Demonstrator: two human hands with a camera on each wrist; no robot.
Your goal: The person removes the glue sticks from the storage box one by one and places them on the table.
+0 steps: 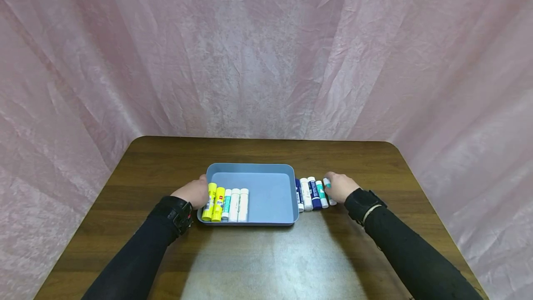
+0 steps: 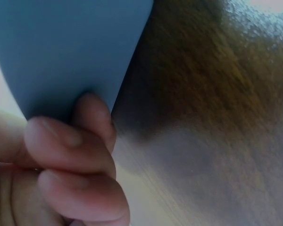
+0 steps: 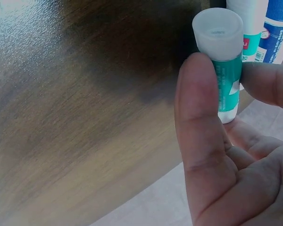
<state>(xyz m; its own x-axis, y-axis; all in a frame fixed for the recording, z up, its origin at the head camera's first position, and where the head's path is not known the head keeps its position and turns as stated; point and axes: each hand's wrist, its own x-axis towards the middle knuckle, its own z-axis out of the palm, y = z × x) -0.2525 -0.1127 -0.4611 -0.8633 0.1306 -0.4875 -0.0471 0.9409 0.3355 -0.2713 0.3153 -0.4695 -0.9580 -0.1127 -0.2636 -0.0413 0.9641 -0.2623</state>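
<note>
My left hand (image 1: 193, 193) grips the left side of a light blue tray (image 1: 269, 193); in the left wrist view its curled fingers (image 2: 68, 146) hold the tray's edge. Inside the tray's left part lie two yellow glue sticks (image 1: 218, 205), a smaller white one with a teal label (image 1: 226, 203) and two white ones (image 1: 243, 205), side by side. Right of the tray, my right hand (image 1: 342, 188) pinches a small glue stick with a green label and whitish end (image 3: 230, 77) between thumb and fingers. It is the outermost of a row.
Between tray and right hand, the row holds another green-labelled glue stick (image 1: 320, 192), a dark blue one (image 1: 314, 193), a white one (image 1: 306, 194) and a blue-and-white one (image 1: 299, 195) against the tray's right side. A wooden table (image 1: 166, 161) bears everything, with a pink curtain (image 1: 266, 59) behind.
</note>
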